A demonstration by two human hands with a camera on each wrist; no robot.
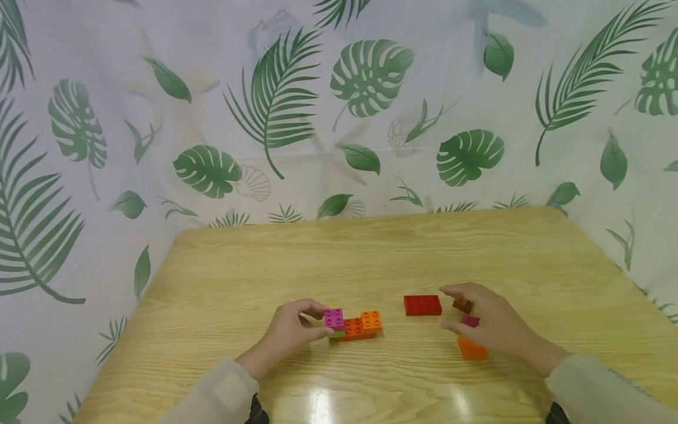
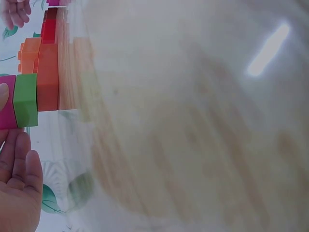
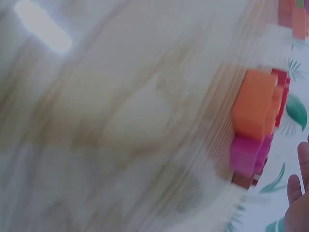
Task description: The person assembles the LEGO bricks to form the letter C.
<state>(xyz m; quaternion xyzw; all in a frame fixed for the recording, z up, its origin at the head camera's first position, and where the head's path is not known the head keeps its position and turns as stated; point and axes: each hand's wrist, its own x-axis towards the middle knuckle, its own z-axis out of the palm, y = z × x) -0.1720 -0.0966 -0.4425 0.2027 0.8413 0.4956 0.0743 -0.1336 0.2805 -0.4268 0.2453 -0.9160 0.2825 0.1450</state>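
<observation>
Head view: left hand, thumb and fingers pinching magenta brick stacked on green brick, at left end of red-orange brick; orange brick on its right end. Red brick between hands. Right hand, thumb and fingers spread, partly covering brown brick, second magenta brick, loose orange brick. Left wrist view: thumb on magenta brick. Right wrist view: fingers apart from bricks.
</observation>
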